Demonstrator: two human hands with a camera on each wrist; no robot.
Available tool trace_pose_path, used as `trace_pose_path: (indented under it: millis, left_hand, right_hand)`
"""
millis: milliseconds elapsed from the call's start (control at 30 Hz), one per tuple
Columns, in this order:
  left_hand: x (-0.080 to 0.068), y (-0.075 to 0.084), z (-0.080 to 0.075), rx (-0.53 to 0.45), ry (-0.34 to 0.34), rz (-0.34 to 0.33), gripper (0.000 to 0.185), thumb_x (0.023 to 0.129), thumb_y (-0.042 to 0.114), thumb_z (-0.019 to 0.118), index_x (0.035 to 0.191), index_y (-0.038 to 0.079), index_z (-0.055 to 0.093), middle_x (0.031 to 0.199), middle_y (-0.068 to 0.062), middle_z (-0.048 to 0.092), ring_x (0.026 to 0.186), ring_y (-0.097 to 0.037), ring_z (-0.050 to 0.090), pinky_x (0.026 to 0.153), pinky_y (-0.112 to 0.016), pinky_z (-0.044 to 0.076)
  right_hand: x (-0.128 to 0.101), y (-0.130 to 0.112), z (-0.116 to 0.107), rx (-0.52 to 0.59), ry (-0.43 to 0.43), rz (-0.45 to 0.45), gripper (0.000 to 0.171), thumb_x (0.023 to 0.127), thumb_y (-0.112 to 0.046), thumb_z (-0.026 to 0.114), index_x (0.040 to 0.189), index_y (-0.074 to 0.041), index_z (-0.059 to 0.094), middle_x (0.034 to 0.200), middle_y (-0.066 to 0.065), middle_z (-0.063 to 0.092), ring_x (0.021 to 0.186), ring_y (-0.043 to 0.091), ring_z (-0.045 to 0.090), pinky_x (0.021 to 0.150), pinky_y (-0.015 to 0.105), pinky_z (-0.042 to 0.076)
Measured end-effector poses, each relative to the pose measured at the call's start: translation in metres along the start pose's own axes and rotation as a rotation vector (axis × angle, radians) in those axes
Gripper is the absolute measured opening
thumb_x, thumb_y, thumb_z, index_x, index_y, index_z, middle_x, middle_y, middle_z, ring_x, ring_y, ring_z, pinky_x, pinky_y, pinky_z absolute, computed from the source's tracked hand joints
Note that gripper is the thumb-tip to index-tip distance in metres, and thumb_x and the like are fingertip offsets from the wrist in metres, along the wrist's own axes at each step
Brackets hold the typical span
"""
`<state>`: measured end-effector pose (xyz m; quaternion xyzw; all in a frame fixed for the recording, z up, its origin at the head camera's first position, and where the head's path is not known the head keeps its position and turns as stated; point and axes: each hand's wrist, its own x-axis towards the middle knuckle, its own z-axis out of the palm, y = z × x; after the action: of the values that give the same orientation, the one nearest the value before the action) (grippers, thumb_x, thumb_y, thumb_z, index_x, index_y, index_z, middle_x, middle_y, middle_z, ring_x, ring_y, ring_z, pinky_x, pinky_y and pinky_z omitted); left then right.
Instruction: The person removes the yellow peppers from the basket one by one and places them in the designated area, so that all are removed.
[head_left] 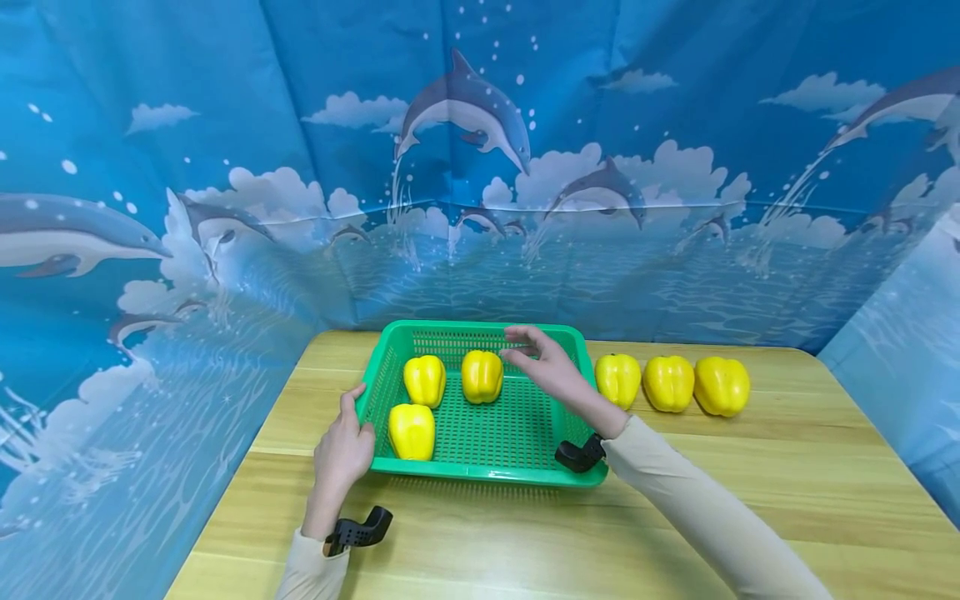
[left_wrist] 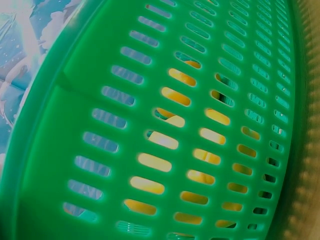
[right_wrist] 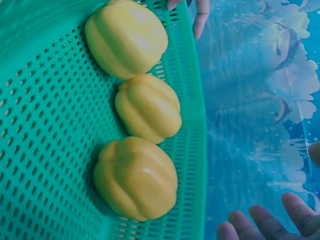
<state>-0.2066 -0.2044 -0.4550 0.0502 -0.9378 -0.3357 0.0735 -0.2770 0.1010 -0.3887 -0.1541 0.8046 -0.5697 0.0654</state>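
A green slotted basket [head_left: 525, 472] sits on the wooden table and holds three yellow peppers [head_left: 424, 380] [head_left: 482, 376] [head_left: 411, 431]. My left hand [head_left: 347, 435] grips the basket's left rim, thumb on top. In the left wrist view only the basket wall [left_wrist: 75, 130] shows, with yellow behind its slots. My right hand [head_left: 516, 345] hovers open over the basket's far side, just right of the middle pepper, holding nothing. The right wrist view has the three peppers [right_wrist: 145, 107] lined along the rim, with my right fingertips [right_wrist: 262, 220] at the bottom corner.
Three more yellow peppers [head_left: 618, 379] [head_left: 668, 382] [head_left: 722, 386] stand in a row on the table [head_left: 787, 467] right of the basket. A blue dolphin-print curtain [head_left: 480, 167] closes off the back and both sides.
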Motion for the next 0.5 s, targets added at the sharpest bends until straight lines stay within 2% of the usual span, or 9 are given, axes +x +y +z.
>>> trace_pose_path:
  millis: [300,500]
  left_hand:
    - [0.0,0.0,0.0,0.001,-0.002,-0.007,0.06,0.093,0.009,0.041,0.149,0.015,0.023,0.066,-0.008,0.042,0.038,-0.017,0.029,0.038,-0.029,0.026]
    - [0.0,0.001,0.001,-0.002,0.002,-0.005,0.06,0.093,0.008,0.041,0.149,0.015,0.023,0.065,-0.008,0.042,0.038,-0.018,0.029,0.038,-0.029,0.026]
  right_hand:
    - [0.014,0.01,0.013,-0.079,-0.02,0.075,0.056,0.093,-0.041,0.057,0.14,-0.016,0.042,0.141,0.013,0.041,0.121,0.029,0.046,0.091,0.046,0.043]
    - [0.025,0.021,0.015,-0.172,-0.083,0.14,0.072,0.091,-0.049,0.056,0.146,-0.01,0.033,0.146,0.016,0.035,0.129,0.034,0.038,0.094,0.049,0.04]
